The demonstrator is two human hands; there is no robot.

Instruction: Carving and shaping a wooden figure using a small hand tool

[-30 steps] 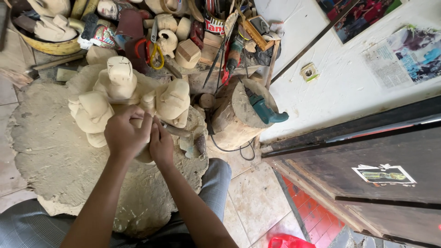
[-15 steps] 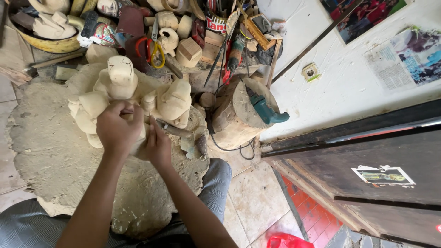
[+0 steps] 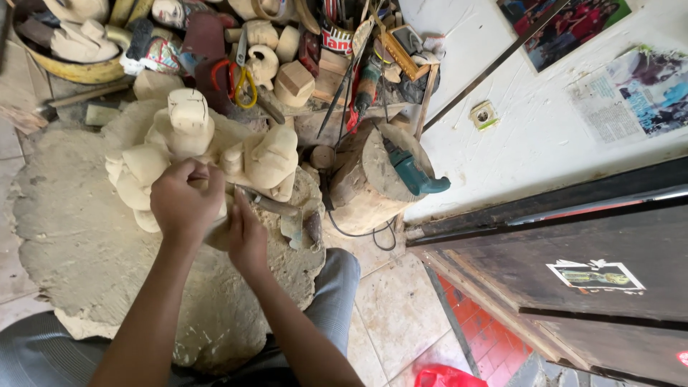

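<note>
Gripping a pale wooden carving [image 3: 215, 154] from both sides, the hands work close together at its near edge. The left hand [image 3: 185, 202] is closed in a fist over the carving's lower middle, and what it clamps is hidden under the fingers. The right hand [image 3: 247, 236] is curled just beside it, touching the wood; a dull metal tool [image 3: 276, 208] lies slanting out from between the two hands toward the right, though I cannot tell which hand holds it.

The carving sits on a wide, rough slab [image 3: 79, 244] covered in pale dust, which rests over the person's lap. Judging by its look, the figure is roughed out only: blocky lumps stand for head and limbs, the surfaces are flat-cut and bare, and no fine detail or finish shows. Shaping seems well under way, with smoothing and detailing left.

Its long axis runs roughly left to right across the slab, with the square-topped block [image 3: 190, 118] pointing away from the person.

Further out stand a log stump [image 3: 365, 179] bearing a teal power tool [image 3: 412, 172], then a cluttered heap of carved pieces [image 3: 276, 57] against the white wall [image 3: 516, 122].
</note>
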